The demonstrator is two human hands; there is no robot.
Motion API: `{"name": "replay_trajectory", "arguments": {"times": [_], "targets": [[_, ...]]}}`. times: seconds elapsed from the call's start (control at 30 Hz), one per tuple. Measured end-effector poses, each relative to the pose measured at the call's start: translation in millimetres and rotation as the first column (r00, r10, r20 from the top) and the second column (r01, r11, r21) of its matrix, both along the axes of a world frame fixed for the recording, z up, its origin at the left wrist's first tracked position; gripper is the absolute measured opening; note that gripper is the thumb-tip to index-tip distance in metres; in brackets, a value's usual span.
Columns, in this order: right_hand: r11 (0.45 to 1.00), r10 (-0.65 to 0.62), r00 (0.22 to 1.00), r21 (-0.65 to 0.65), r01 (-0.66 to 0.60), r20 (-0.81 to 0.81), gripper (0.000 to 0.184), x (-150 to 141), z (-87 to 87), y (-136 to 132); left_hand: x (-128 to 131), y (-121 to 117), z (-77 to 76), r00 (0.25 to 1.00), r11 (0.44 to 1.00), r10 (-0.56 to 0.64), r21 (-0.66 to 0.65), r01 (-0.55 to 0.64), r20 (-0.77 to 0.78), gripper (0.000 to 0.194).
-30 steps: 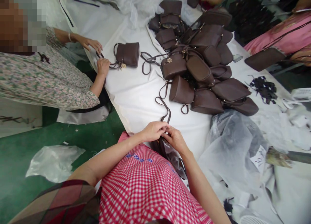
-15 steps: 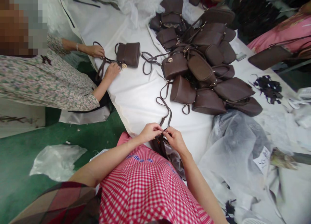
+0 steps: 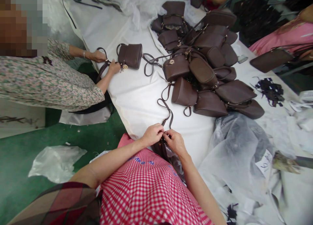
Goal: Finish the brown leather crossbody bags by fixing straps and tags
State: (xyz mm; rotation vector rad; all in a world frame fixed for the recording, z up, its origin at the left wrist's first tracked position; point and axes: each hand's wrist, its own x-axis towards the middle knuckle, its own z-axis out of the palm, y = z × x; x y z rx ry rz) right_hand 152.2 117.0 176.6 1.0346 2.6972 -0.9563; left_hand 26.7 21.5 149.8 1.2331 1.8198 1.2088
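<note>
My left hand (image 3: 153, 134) and my right hand (image 3: 174, 142) meet at the near edge of the white table (image 3: 137, 98), both pinched on the metal end of a brown strap (image 3: 166, 108). The strap snakes away from my fingers across the table. Under my hands a brown bag in clear plastic (image 3: 171, 155) hangs against my red checked top. What exactly the fingertips pinch is hidden.
A pile of brown handbags (image 3: 205, 68) fills the table's middle and back. A person in a floral top at the left handles a single brown bag (image 3: 129, 55) by its strap. Clear plastic sheets (image 3: 234, 143) lie at the right, black scraps (image 3: 269, 88) beyond. Another person in pink sits at far right.
My hands have stayed pinched together on the strap end, shifting only slightly. The person at the left has picked up the single bag's strap and brought both hands closer to that bag.
</note>
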Motion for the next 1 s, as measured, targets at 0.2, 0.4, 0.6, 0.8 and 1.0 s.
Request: {"name": "replay_trajectory", "arguments": {"times": [0.2,0.4,0.6,0.8,1.0], "targets": [[0.998,-0.044,0.999,-0.053,0.043,-0.031,0.024,1,-4.7,1,1,-1,-20.6,0.900,0.991,0.101,-0.123,-0.053,0.424,0.005],[0.996,-0.034,0.999,-0.085,0.032,-0.027,0.024,-1,-4.6,3,0,-3,-26.4,0.758,0.989,0.108,-0.148,-0.015,0.643,0.009],[0.995,-0.019,0.999,-0.098,0.015,-0.033,0.023,-1,-3.7,3,0,-2,-16.0,0.824,0.992,0.097,-0.118,-0.037,0.558,0.015],[0.995,-0.027,0.998,-0.101,0.021,-0.057,0.024,0,-3.6,3,1,0,-20.8,0.826,0.989,0.124,-0.133,-0.060,0.550,0.006],[0.996,-0.047,0.996,-0.084,0.040,-0.082,0.023,-1,-1.1,2,0,-2,-18.6,0.830,0.986,0.145,-0.152,-0.073,0.538,0.005]]}}
